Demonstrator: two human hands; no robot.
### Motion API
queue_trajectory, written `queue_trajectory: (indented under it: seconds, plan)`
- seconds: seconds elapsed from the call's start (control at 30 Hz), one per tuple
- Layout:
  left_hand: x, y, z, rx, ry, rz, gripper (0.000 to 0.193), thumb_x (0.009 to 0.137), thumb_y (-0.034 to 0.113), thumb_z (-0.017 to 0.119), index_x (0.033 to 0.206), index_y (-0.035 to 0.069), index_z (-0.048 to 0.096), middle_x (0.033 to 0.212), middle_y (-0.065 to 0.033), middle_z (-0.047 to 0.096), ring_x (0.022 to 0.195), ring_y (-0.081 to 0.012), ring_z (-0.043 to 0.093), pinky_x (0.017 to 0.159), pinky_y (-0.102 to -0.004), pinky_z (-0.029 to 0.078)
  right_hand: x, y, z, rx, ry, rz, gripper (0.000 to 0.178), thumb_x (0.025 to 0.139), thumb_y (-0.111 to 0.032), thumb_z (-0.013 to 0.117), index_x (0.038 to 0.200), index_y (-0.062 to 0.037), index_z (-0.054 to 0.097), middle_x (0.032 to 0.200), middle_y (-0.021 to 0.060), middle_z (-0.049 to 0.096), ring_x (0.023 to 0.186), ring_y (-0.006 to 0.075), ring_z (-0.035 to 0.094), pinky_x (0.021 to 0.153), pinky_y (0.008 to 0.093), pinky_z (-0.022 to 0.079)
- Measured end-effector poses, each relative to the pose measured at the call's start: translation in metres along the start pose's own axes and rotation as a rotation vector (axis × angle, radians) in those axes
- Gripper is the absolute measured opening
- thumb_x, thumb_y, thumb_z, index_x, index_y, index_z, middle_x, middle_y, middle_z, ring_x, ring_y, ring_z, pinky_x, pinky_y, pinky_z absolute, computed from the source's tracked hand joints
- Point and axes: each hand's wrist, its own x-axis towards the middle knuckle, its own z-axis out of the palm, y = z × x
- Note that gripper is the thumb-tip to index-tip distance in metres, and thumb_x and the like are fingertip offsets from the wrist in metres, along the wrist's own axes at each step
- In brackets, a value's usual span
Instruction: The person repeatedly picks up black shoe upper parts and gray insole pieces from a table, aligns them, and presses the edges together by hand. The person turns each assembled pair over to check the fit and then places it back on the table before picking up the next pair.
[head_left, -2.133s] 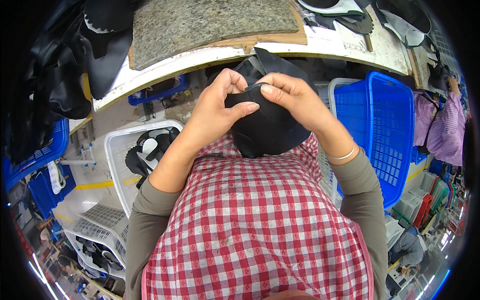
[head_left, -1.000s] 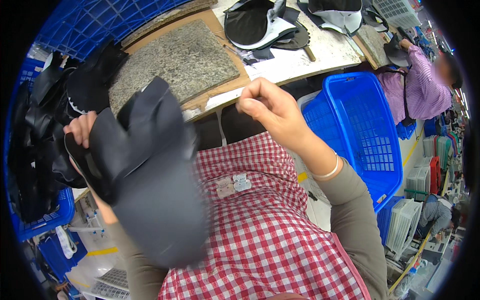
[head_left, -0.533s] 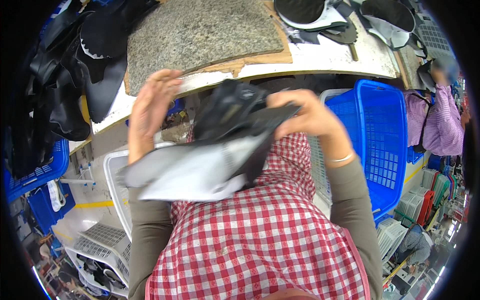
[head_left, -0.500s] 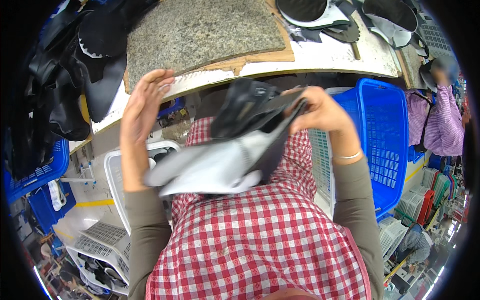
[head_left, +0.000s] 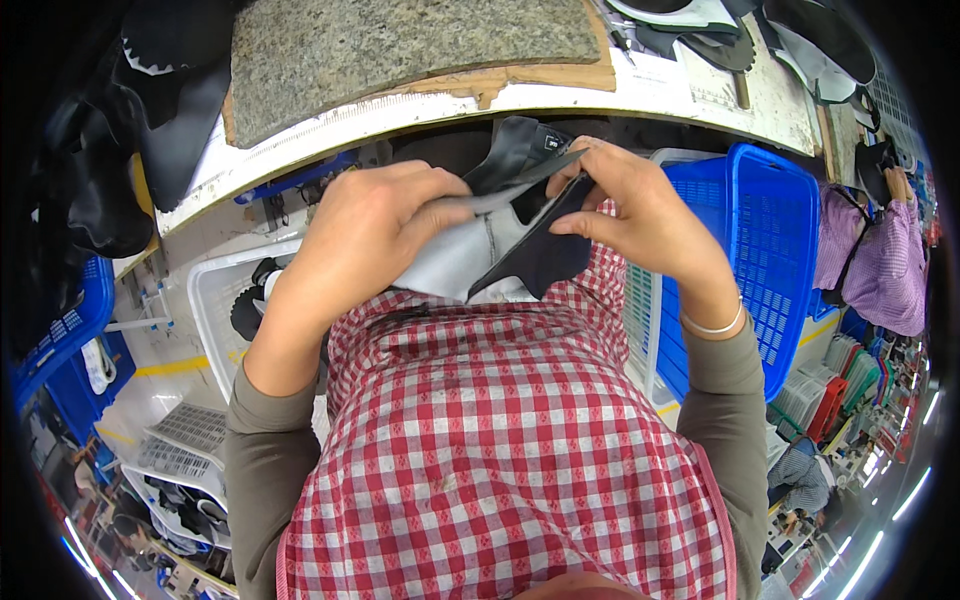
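In front of my apron, above my lap, I hold a black shoe upper (head_left: 450,262) whose pale grey lining is turned outward. My right hand (head_left: 640,205) pinches its opening edge between thumb and fingers. My left hand (head_left: 375,220) is closed on the other side, thumb against fingers, along a folded edge of the piece. A black flap with a small label stands up between the hands, toward the table. The fingertips of my left hand are slightly blurred, and part of the upper is hidden behind them.
Ahead is a white table (head_left: 540,98) bearing a speckled stone slab (head_left: 400,50). Black leather pieces (head_left: 180,120) hang over its left end; more uppers lie far right. A blue basket (head_left: 775,290) stands right, a white crate (head_left: 205,310) left. Another person (head_left: 885,260) works at far right.
My left hand, open and apart from the upper before, has come right and closed on it. The upper has swung round and shifted right. My view has shifted a little.
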Motion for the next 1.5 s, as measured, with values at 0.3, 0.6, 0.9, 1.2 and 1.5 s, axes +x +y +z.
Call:
queue_trajectory:
  seconds: [0.3,0.6,0.9,1.2,1.5]
  plan:
    - [-0.010,-0.030,0.005,0.072,0.308,-0.509,0.034,0.091,0.026,0.081,0.115,0.003,0.074,0.088,-0.0109,0.074,0.081,-0.0268,0.072,0.076,-0.0395,0.057,-0.015,-0.036,0.013,-0.219,0.114,-0.153,0.033,0.069,0.005,0.080,0.091,-0.0045,0.057,0.090,0.0103,0.058,0.088,0.0325,0.062,0.073,0.0418,0.053]
    - [-0.001,0.027,0.041,0.237,0.337,0.481,0.036,0.082,0.012,0.070,0.117,0.007,0.068,0.108,-0.0064,0.070,0.094,-0.0213,0.066,0.072,-0.0335,0.046,-0.015,-0.028,0.016,-0.213,0.155,-0.095,0.040,0.066,0.007,0.082,0.097,-0.0026,0.059,0.096,0.0109,0.060,0.095,0.0343,0.060,0.079,0.0420,0.052]
    - [0.005,-0.003,0.059,0.448,0.315,0.322,0.025,0.082,0.014,0.069,0.107,0.014,0.063,0.083,0.0016,0.060,0.089,-0.0175,0.058,0.080,-0.0339,0.041,-0.033,-0.025,0.027,-0.250,0.133,-0.099,0.042,0.062,0.011,0.076,0.098,-0.0039,0.060,0.096,0.0116,0.059,0.093,0.0337,0.059,0.077,0.0418,0.052]
    - [-0.047,0.026,0.015,0.696,0.782,0.484,0.030,0.069,0.031,0.078,0.098,0.029,0.082,0.090,0.0169,0.073,0.080,-0.0090,0.046,0.073,-0.0299,0.030,-0.038,-0.068,0.015,-0.428,0.403,-0.519,0.030,0.064,-0.018,0.072,0.091,-0.0026,0.068,0.090,0.0104,0.061,0.088,0.0303,0.062,0.070,0.0375,0.051]
    - [-0.070,0.032,0.009,0.524,0.386,0.434,0.032,0.074,0.018,0.073,0.106,0.012,0.076,0.099,0.0048,0.068,0.100,-0.0145,0.061,0.090,-0.0345,0.040,-0.040,-0.052,0.054,-0.356,0.551,-0.413,0.044,0.054,-0.013,0.079,0.098,-0.0043,0.081,0.080,0.0030,0.049,0.079,0.0224,0.056,0.067,0.0335,0.047]
